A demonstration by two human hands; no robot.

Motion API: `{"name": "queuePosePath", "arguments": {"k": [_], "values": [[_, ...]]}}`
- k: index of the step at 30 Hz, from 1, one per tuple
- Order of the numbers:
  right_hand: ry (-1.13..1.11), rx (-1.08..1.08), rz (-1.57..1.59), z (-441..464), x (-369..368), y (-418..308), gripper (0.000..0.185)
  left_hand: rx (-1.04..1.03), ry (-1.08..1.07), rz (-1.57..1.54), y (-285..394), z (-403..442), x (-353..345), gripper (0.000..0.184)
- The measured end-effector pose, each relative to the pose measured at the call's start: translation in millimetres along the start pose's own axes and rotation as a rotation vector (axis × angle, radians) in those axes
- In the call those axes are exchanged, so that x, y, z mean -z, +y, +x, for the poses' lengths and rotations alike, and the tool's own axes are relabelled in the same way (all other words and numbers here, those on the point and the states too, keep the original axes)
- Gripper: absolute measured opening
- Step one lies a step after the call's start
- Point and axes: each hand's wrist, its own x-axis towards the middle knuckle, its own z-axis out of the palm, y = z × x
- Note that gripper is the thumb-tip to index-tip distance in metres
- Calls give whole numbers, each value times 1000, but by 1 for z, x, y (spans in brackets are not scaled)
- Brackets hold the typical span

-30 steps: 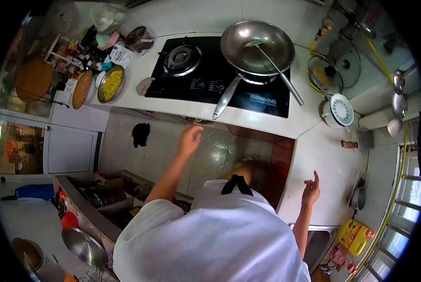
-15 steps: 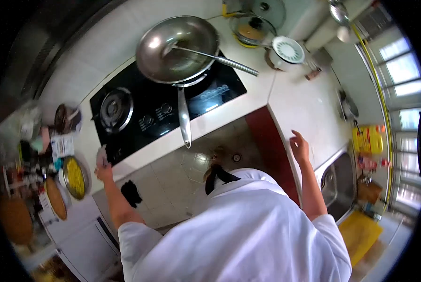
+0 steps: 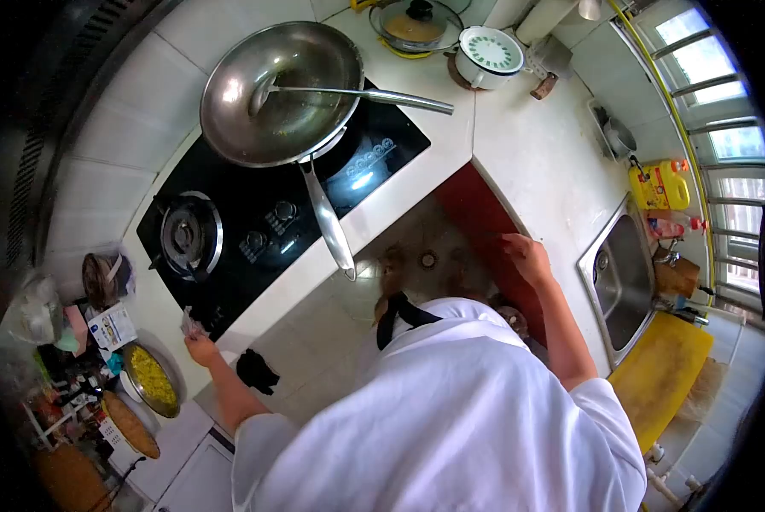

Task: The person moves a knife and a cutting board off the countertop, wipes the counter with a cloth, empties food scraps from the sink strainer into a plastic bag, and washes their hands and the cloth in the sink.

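Note:
My left hand (image 3: 200, 348) is closed on a crumpled translucent plastic piece (image 3: 193, 324), at the left front corner of the black gas stove (image 3: 246, 213). Whether the piece is a bag or a wrap, I cannot make out. Over the floor gap by the right counter's edge, my right hand (image 3: 529, 258) hangs with loosely bent fingers apart and nothing in them. A steel wok (image 3: 288, 136) sits on the right burner, its handle pointing toward me. A long-handled ladle (image 3: 365, 96) rests in it, the handle reaching past the rim.
Left of me stands a bowl of yellow food (image 3: 150, 377) among jars and packets. A lidded pan (image 3: 416, 26), a white pot (image 3: 489, 58) and a cleaver (image 3: 550, 68) are at the back. A sink (image 3: 625, 273), a yellow cutting board (image 3: 660, 375) and a yellow jug (image 3: 660, 185) lie to the right.
The view has turned and shifted, so the stove and wok appear farther left. My right hand has moved left off the counter's edge, its fingers more bent. My left hand still grips the plastic piece.

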Motion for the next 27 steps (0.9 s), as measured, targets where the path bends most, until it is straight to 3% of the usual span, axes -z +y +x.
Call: {"name": "queuePosePath", "arguments": {"k": [1,2,3,4,5,6,8,10,11,13,16,19,22,26,27], "values": [[46,5,5,1,-3,5,37,-107,102,-167,30,-34,9,40],[62,-6,17,1,-2,4,37,-83,91,-85,91,-86,41,35],[59,-22,82,-2,0,3,36,-449,211,-199,84,-103,17,32],[57,-44,146,-9,0,4,35,-411,116,-248,115,-145,17,29],[80,-74,152,-14,-2,8,35,-410,-47,-486,134,-180,4,32],[87,-48,162,-15,-6,12,34,-559,153,-384,160,-222,-10,34],[97,40,143,-19,-5,14,35,-534,-128,-454,220,-282,-22,38],[111,108,108,-19,1,24,36,-559,-328,-794,290,-330,-24,39],[135,100,117,-19,7,28,36,-452,-423,-852,327,-356,-16,38],[166,85,98,-20,22,39,34,-772,-418,-909,378,-381,-32,33],[233,-2,240,-24,43,69,26,-887,-675,-944,458,-434,-24,32],[292,-48,308,-31,57,101,24,-1022,-577,-997,527,-489,-19,32],[401,-99,366,-47,70,130,22,-1084,-350,-931,584,-536,-26,30],[423,-151,434,-65,72,165,20,-1421,-285,-407,624,-573,-64,42],[418,-145,438,-69,76,169,20,-1418,-279,-402,632,-581,-68,42]]}}
